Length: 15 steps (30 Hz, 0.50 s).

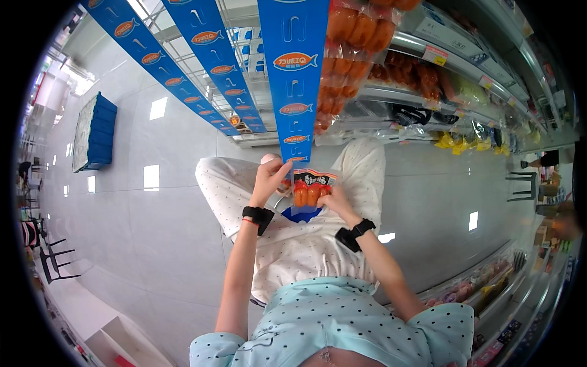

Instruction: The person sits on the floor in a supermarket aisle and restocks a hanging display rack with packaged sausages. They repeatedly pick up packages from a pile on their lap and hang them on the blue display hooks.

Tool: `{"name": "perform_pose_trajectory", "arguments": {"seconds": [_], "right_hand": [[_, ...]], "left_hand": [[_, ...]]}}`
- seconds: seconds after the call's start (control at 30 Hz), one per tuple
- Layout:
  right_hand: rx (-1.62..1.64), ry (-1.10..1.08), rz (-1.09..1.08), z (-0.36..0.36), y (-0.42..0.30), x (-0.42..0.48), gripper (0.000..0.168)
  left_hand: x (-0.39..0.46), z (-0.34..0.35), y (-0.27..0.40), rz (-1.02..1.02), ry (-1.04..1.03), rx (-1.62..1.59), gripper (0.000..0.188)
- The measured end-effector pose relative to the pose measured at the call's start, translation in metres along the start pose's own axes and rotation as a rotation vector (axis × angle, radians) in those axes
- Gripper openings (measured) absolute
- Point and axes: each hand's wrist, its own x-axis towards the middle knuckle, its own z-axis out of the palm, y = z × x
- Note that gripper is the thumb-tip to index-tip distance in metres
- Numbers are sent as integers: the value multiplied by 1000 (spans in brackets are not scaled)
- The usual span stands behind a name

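My right hand (338,201) grips the lower right side of a clear plastic packet of orange-brown sausages (312,194). At the packet's upper left corner, the fingers of my left hand (269,178) pinch its edge, close to the bottom end of a blue hanging display strip (292,87). Printed orange fish shapes and punched hooks run down this strip. Beneath my left hand, more reddish items (284,187) show only in part. Something blue (300,214) lies between my legs, mostly covered by the packet.
Two more blue strips (211,55) hang on a white wire rack to the left. Sausage packets (341,69) hang beside shelves (390,94) of packaged goods on the right. A blue crate (97,133) stands on the tiled floor. Black chairs are at both sides, including one (55,261) at left.
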Motion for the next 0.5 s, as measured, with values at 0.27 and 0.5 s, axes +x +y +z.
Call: {"name": "perform_pose_trajectory", "arguments": {"seconds": [0.27, 0.5], "right_hand": [[-75, -12, -91, 12, -13, 4, 12], [81, -25, -3, 10, -1, 14, 17]], "left_hand": [[-4, 11, 5, -77, 137, -384, 30], [-5, 10, 34, -56, -118, -170, 21]]}}
